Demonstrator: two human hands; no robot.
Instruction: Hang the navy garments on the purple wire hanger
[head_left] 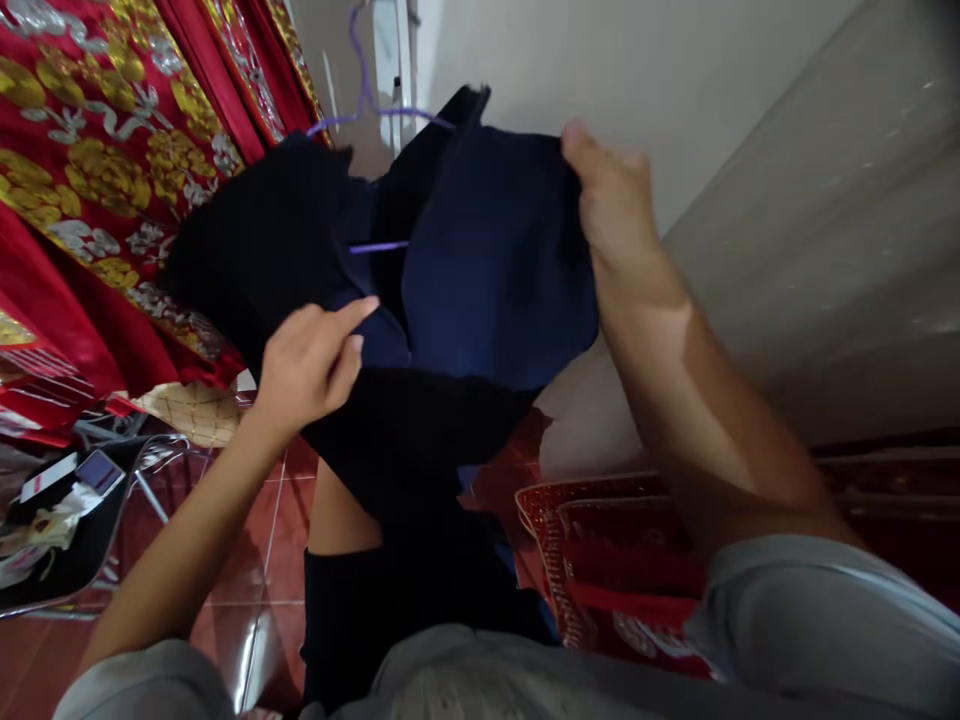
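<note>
A dark navy shirt hangs in front of me on a purple wire hanger, with its front parted at the neck. The hanger's lower bar shows through that opening. Up at the shoulder edge on the right, my right hand is closed on the shirt's cloth. My left hand lies against the shirt front, near the lower end of the opening. Its index finger is stretched out and the thumb stands apart from it, while the other fingers are curled. Nothing shows between thumb and index finger.
Red cloth with gold and silver flowers hangs at the left. Below it, a black chair holds a phone and papers. A pale wall rises behind. Red trimmed fabric lies at lower right, over red floor tiles.
</note>
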